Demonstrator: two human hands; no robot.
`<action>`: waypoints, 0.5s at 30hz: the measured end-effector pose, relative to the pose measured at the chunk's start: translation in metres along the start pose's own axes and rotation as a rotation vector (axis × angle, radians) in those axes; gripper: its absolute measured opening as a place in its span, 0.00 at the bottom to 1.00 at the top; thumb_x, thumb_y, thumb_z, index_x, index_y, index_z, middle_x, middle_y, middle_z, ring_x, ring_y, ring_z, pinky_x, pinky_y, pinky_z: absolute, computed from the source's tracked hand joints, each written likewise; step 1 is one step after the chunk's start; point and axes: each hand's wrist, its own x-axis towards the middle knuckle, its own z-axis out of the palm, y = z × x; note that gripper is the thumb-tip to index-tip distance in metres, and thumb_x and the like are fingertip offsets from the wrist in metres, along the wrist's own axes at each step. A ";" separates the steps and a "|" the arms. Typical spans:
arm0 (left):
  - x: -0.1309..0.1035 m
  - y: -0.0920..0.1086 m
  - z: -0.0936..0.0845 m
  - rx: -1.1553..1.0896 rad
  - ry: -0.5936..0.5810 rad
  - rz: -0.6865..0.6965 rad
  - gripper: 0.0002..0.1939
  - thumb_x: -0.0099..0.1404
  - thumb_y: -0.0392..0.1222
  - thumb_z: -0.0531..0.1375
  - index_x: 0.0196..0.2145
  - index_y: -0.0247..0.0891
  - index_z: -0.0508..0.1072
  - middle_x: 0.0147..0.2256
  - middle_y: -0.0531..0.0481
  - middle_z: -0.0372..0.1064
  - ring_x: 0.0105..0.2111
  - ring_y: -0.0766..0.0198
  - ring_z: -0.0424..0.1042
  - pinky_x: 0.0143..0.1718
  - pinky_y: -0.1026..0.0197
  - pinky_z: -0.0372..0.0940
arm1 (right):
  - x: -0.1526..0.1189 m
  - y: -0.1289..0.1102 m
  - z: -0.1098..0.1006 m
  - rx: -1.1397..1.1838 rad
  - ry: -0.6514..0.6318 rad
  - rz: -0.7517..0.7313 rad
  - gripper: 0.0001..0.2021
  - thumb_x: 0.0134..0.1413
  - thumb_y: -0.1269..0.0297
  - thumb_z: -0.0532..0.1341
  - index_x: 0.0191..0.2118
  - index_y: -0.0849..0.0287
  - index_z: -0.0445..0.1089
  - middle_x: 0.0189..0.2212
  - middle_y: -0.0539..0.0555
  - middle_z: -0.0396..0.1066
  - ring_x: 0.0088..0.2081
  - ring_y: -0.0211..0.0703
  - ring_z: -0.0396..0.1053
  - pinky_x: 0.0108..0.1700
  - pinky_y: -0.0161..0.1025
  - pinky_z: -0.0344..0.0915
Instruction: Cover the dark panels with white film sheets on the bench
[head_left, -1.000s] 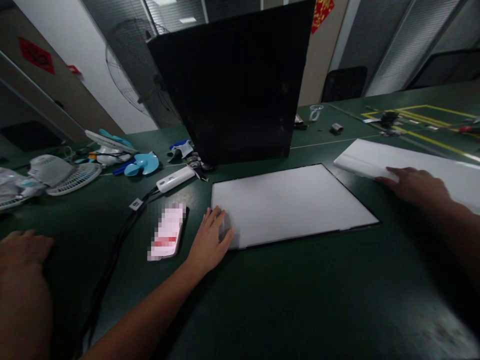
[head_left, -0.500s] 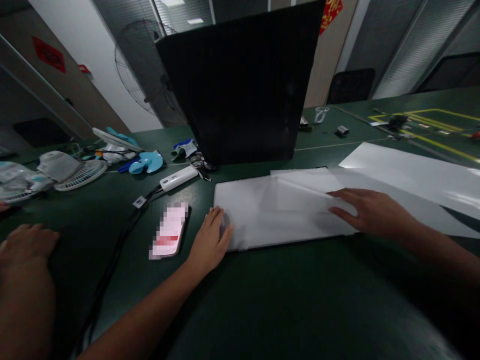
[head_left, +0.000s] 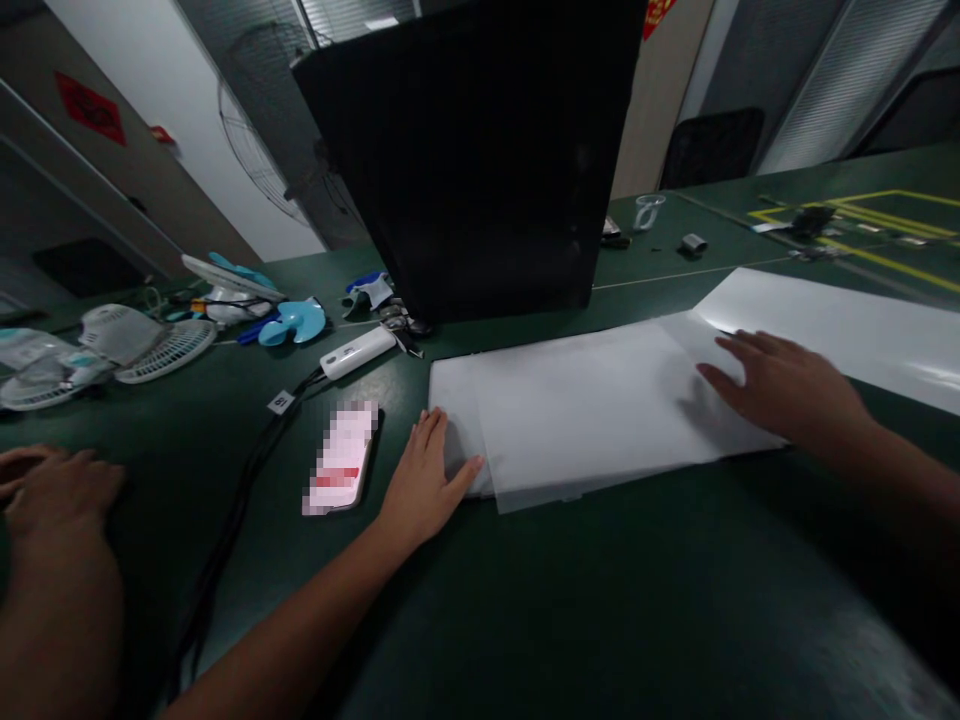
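A long white panel point(head_left: 459, 400) with a thin dark edge lies on the green table in front of the black screen. A translucent white sheet point(head_left: 577, 410) lies over most of it, its lower left corner reaching past the front edge. My left hand point(head_left: 427, 480) rests on the panel's left end, fingers and thumb spread. At the right end, my right hand point(head_left: 787, 385) is over the sheet with its fingers extended and thumb apart, holding nothing. Another white sheet point(head_left: 840, 320) lies behind and to the right of it.
The black screen point(head_left: 495, 170) stands behind the panel. To the left are a phone point(head_left: 345, 455), a white power strip point(head_left: 358, 353) with black cables and white fan parts point(head_left: 165, 350). Another person's hands point(head_left: 64, 485) are at the far left.
The translucent sheet, earlier lifted and folded in my right hand, now lies flatter and covers more of the panel. My right hand has opened and moved right. My left thumb is spread wider.
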 end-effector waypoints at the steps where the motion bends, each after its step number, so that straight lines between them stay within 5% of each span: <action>1: 0.000 0.000 0.000 -0.005 -0.006 -0.002 0.45 0.72 0.67 0.51 0.72 0.29 0.53 0.74 0.31 0.44 0.75 0.40 0.43 0.73 0.37 0.48 | 0.005 0.014 0.001 0.000 -0.044 0.066 0.45 0.64 0.31 0.40 0.69 0.63 0.62 0.65 0.69 0.60 0.63 0.70 0.61 0.58 0.70 0.63; 3: -0.001 0.000 -0.001 -0.015 -0.009 -0.005 0.45 0.72 0.68 0.51 0.72 0.29 0.53 0.74 0.31 0.44 0.75 0.40 0.43 0.73 0.36 0.47 | 0.011 0.033 0.002 0.000 -0.143 0.164 0.46 0.60 0.27 0.42 0.61 0.64 0.69 0.54 0.72 0.69 0.50 0.68 0.70 0.45 0.65 0.69; 6: -0.001 -0.001 -0.001 -0.015 -0.012 0.004 0.48 0.71 0.70 0.51 0.72 0.29 0.52 0.74 0.30 0.43 0.75 0.40 0.42 0.73 0.35 0.48 | 0.010 0.035 0.003 0.003 -0.209 0.219 0.50 0.54 0.21 0.42 0.58 0.63 0.70 0.46 0.69 0.72 0.42 0.63 0.71 0.41 0.62 0.70; 15: -0.001 -0.001 -0.001 0.010 -0.034 -0.033 0.48 0.69 0.65 0.56 0.73 0.29 0.50 0.74 0.31 0.42 0.75 0.40 0.42 0.73 0.36 0.48 | -0.011 -0.019 0.004 0.016 -0.171 0.089 0.53 0.50 0.17 0.40 0.62 0.57 0.67 0.63 0.65 0.63 0.62 0.72 0.60 0.55 0.72 0.66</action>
